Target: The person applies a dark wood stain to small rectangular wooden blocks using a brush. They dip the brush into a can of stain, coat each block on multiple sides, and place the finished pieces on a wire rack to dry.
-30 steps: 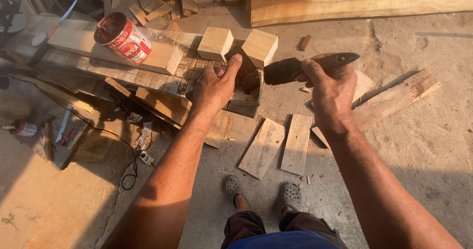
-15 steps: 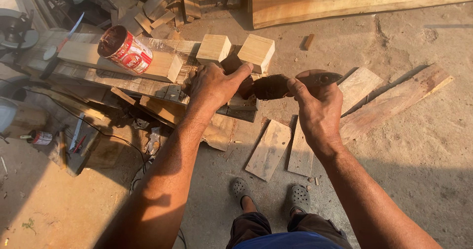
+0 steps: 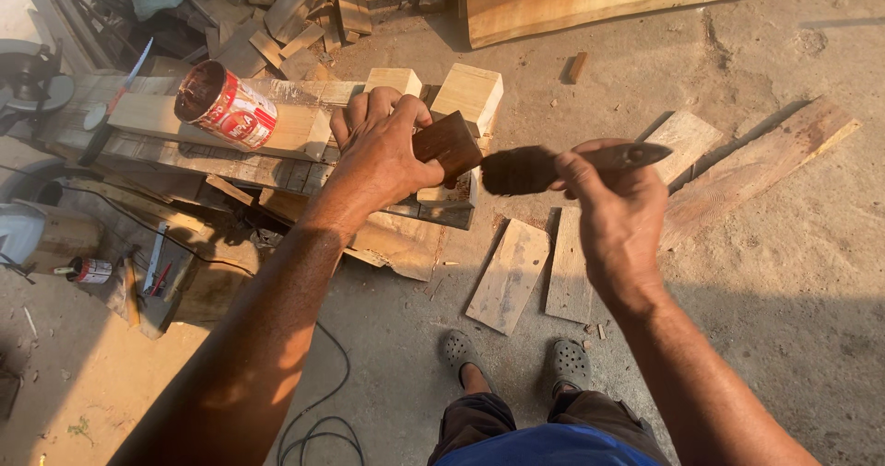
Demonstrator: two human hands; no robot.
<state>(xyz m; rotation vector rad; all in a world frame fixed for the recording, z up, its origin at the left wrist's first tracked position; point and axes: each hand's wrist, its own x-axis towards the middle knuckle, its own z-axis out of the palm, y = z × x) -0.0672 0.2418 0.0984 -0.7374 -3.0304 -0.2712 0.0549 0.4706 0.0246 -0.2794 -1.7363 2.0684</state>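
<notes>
Dark-stained wooden block (image 3: 449, 143), held up above a stack of planks (image 3: 277, 166) by the left hand (image 3: 380, 153), whose fingers (image 3: 369, 108) are closed around its far end. A paintbrush (image 3: 553, 166) is gripped by the handle in the closed fingers of the right hand (image 3: 613, 203), its dark bristles just beside the block's right edge. Two unstained blocks (image 3: 472, 93) are seen behind, and a red tin (image 3: 226, 105) lies tilted on the planks to the left.
</notes>
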